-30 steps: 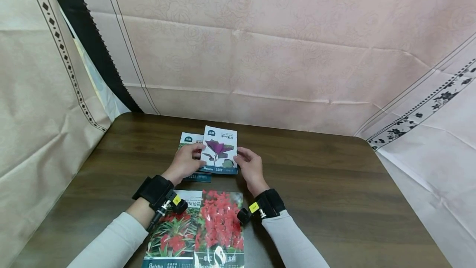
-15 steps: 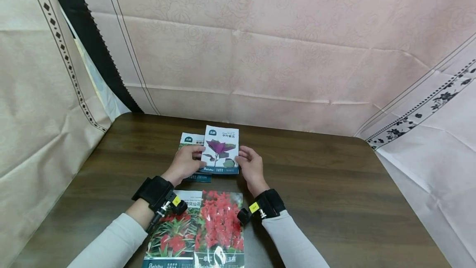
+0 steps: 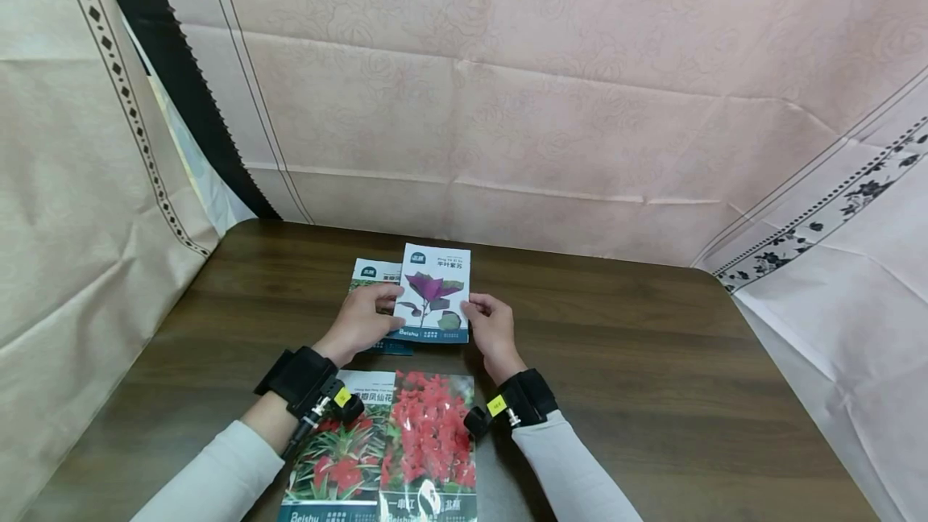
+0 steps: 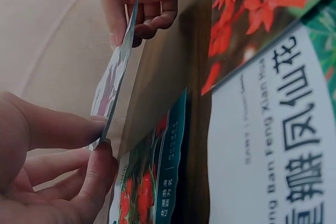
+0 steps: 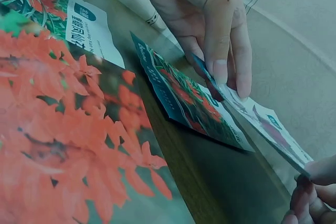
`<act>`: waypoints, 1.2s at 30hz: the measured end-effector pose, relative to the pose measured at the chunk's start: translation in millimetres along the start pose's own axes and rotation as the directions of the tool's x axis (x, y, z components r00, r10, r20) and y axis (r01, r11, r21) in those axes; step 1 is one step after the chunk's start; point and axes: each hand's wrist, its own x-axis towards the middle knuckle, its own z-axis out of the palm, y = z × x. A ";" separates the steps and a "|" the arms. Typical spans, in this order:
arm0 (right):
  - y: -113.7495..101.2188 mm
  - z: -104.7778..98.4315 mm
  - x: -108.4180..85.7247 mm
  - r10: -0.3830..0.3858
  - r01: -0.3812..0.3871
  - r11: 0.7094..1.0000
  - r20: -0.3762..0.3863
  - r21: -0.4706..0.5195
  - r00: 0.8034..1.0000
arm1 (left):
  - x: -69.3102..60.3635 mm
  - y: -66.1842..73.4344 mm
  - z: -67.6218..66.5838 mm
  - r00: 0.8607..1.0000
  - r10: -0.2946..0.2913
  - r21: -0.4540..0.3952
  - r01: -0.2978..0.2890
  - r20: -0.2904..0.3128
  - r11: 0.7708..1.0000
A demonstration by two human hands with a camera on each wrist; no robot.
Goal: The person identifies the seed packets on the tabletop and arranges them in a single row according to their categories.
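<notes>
A white seed packet [image 3: 433, 294] with a purple leafy plant on it is held up above the table by both hands. My left hand [image 3: 362, 316] pinches its left edge between thumb and fingers. At the right edge, my right hand [image 3: 495, 334] pinches it the same way. Beneath and partly hidden lies another seed packet [image 5: 181, 93] with red flowers, flat on the table. Seen from the left wrist, the held seed packet [image 4: 115, 77] appears nearly edge-on, apart from the packet below.
Nearer the person, a red-flowered seed packet [image 3: 431, 433] with no white top overlaps a seed packet [image 3: 335, 466] with a white top and red blooms. All lie on the brown wooden table [image 3: 638, 393]. Pale patterned cloth [image 3: 507, 103] hangs behind the far edge.
The held packet has shifted slightly to the right, with both hands keeping their pinch. The packets on the table have not moved.
</notes>
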 end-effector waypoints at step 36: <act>0.2 -15.9 -9.4 0.013 -0.013 1.000 0.029 -0.022 1.000 | -9.8 1.4 3.0 0.999 0.021 -0.111 -0.016 0.045 0.994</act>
